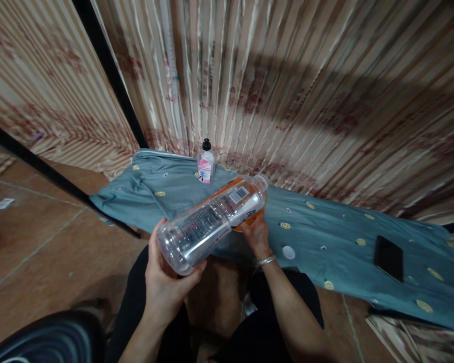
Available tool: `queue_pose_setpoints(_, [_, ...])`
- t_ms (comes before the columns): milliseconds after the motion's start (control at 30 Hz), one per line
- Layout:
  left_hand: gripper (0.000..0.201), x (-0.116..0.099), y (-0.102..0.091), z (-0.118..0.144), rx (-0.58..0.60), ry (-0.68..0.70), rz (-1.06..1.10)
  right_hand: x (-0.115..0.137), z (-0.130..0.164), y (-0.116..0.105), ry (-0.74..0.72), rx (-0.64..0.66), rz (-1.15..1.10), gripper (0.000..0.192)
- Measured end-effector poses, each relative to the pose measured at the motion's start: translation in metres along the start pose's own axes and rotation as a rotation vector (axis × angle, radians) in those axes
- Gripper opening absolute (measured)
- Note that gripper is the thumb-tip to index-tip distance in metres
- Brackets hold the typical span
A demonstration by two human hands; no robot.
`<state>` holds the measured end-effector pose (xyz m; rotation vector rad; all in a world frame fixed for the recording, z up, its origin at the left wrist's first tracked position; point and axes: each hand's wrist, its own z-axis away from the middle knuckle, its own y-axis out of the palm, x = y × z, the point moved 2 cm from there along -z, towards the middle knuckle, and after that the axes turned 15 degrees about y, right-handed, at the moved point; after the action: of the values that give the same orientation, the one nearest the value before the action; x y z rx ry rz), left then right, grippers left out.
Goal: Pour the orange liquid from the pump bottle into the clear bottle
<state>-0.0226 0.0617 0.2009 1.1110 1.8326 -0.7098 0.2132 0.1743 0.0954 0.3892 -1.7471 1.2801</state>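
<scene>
Both hands are holding a clear bottle tilted over the surface's near edge. Left hand is cupping its base, grip closed around it. Right hand is gripping the neck end from below. A small pump bottle is standing behind, a phone lying well right.

A large bottle lay tilted between the left hand at its base and the right hand under its neck. Behind it, a small pump bottle stood on the cloth-covered table; a phone lay far right.
</scene>
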Motion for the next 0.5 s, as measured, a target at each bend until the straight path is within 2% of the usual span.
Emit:
queue_pose_setpoints(400, [0.099, 0.006, -0.001, 0.000, 0.000, 0.044, -0.014, -0.002, -0.001, 0.001, -0.011, -0.018, 0.005, 0.090])
queue_pose_setpoints(500, [0.099, 0.011, -0.002, 0.000, -0.002, 0.071, -0.032, -0.001, 0.001, 0.001, -0.031, -0.021, -0.003, 0.084])
